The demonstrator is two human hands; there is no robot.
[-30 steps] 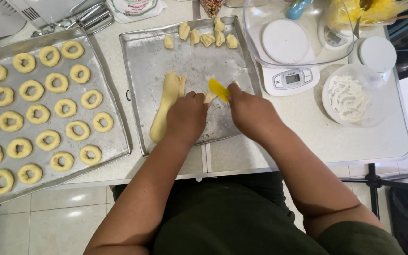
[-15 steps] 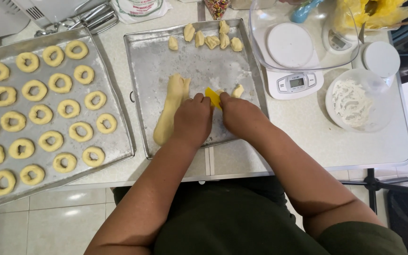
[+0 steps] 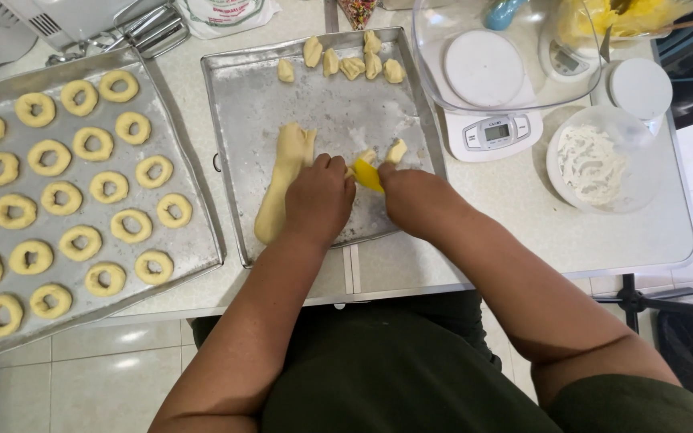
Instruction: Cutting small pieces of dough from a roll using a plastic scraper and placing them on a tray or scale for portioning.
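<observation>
Head view puts our two forearms reaching up from the bottom edge to a floured metal tray (image 3: 234, 160) on the pale counter (image 3: 523, 240). Our left hand (image 3: 318, 200) lies knuckles up on the tray with fingers curled down, just beside a long roll of yellow dough (image 3: 284, 180) that runs from the tray's near left toward its middle; we cannot tell whether the hand is gripping anything beneath it. Our right hand (image 3: 415, 196) is closed around a small yellow scraper (image 3: 368, 175), whose blade points left toward the other hand. Two small cut pieces of dough (image 3: 396, 151) sit just beyond the scraper, close to both sets of fingertips. Farther up, along the far edge of this tray, a row of cut dough chunks (image 3: 350, 62) lies close together. To the left, a second tray (image 3: 194, 232) is filled with rows of dough rings (image 3: 90, 144). To the right of our hands stand a round bowl of flour (image 3: 595, 160) and, beyond it, a white kitchen scale (image 3: 495, 130) carrying a clear bowl (image 3: 443, 72), with a white lid (image 3: 639, 88) farther right.
</observation>
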